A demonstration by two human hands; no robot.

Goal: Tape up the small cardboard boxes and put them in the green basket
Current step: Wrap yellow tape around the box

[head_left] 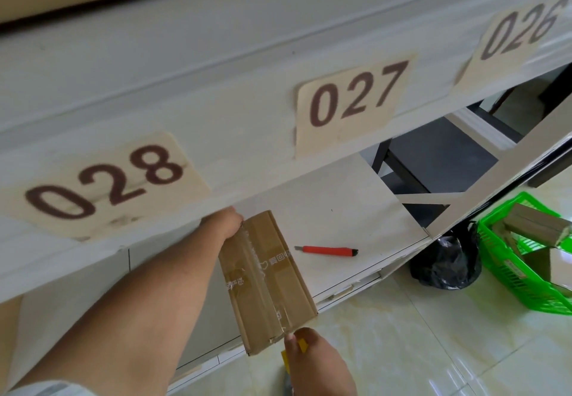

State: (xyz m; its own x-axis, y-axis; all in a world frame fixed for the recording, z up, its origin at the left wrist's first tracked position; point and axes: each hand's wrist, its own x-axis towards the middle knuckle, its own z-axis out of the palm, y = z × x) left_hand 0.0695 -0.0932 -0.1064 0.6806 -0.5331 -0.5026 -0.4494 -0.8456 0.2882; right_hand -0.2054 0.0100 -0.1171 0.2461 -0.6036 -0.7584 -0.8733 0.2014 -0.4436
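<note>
A small cardboard box (266,281) lies on the white shelf (340,210), its near end jutting past the shelf edge. Clear tape runs along its middle seam. My left hand (223,225) holds the box's far end; its fingers are hidden behind the box. My right hand (318,361) grips a yellow tape dispenser (301,347) at the box's near end, thumb pressed at the tape. The green basket (520,275) stands on the floor at the right, with taped cardboard boxes (538,225) inside.
A red utility knife (328,250) lies on the shelf just right of the box. A black plastic bag (445,259) sits on the floor between shelf and basket. The upper shelf rail carries labels 028, 027 and 026. Pale tiled floor lies below.
</note>
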